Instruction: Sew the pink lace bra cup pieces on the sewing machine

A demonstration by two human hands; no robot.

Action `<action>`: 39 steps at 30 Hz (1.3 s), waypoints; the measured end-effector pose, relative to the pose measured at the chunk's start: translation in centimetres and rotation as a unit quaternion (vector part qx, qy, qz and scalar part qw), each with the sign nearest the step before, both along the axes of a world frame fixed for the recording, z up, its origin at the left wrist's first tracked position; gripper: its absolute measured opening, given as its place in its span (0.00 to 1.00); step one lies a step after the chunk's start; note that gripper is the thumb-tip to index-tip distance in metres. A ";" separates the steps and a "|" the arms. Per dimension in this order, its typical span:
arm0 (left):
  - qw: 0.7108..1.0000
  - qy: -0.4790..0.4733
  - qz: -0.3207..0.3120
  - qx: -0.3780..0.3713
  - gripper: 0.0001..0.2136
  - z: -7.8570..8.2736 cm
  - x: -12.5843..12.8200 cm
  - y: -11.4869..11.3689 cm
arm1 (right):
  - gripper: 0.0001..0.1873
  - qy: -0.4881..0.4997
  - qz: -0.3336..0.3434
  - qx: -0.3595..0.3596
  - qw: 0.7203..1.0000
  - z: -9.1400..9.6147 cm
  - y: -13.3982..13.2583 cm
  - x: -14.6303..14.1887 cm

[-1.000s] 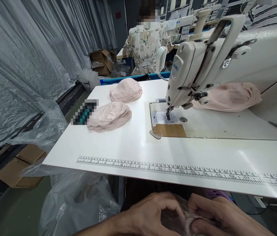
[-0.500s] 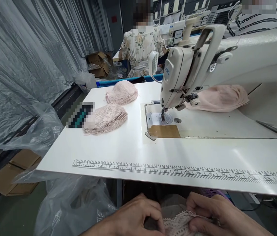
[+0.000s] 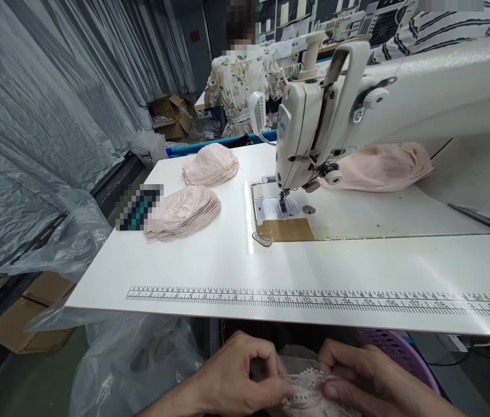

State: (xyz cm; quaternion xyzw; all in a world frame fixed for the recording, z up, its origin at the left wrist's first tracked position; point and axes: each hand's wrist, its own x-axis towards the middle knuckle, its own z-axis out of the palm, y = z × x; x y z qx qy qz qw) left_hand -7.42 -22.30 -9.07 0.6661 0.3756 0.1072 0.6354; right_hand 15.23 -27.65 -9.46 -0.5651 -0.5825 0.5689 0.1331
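Desk: white top (image 3: 184,266), ruler scale (image 3: 314,300) printed along the near edge.
Machine: white sewing machine (image 3: 301,133) on the right half, needle above its plate, brown patch (image 3: 286,230) just in front.
Also on desk: two pale-pink fabric stacks (image 3: 186,211) left of the machine, pink cloth pile (image 3: 384,168) under its arm, scissors (image 3: 483,219) at right.
Room: silver curtain (image 3: 54,87) on the left, green floor (image 3: 36,376); person in floral top (image 3: 240,87) seen from behind, striped sleeve (image 3: 397,43) upper right.
Boxes: far carton (image 3: 169,113) has flaps up and clear plastic at it; near carton (image 3: 32,318) on the floor, contents not visible.
Bag: clear plastic bag (image 3: 132,365) below desk's left side, contents unclear.
Basket: purple, perforated basket (image 3: 405,356), partly hidden, contents can't tell.
Lace piece: pale pink, scalloped holed edge, sheer part behind; bunched lace (image 3: 308,391) below the near desk edge, between both hands.
Left hand: left hand (image 3: 245,370) pinching lace, thumb against fingers.
Right hand: right hand (image 3: 353,370) pinching its other side.
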 end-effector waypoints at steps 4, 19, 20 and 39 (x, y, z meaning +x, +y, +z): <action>0.999 0.001 0.034 -0.041 0.08 -0.2 0.2 -0.2 | 0.14 0.056 0.009 -0.015 0.998 -0.2 0.2 -0.1; 0.999 0.031 -0.034 0.005 0.06 1.5 0.3 0.1 | 0.08 0.123 0.022 0.031 0.992 -0.6 -0.1 0.3; 0.999 0.027 -0.037 0.013 0.06 1.3 0.4 0.1 | 0.07 0.114 0.021 0.031 0.993 -0.9 -0.3 0.3; 0.988 -0.006 -0.149 0.038 0.19 -0.9 -1.5 0.1 | 0.17 0.140 0.060 -0.045 0.987 -2.4 0.2 1.2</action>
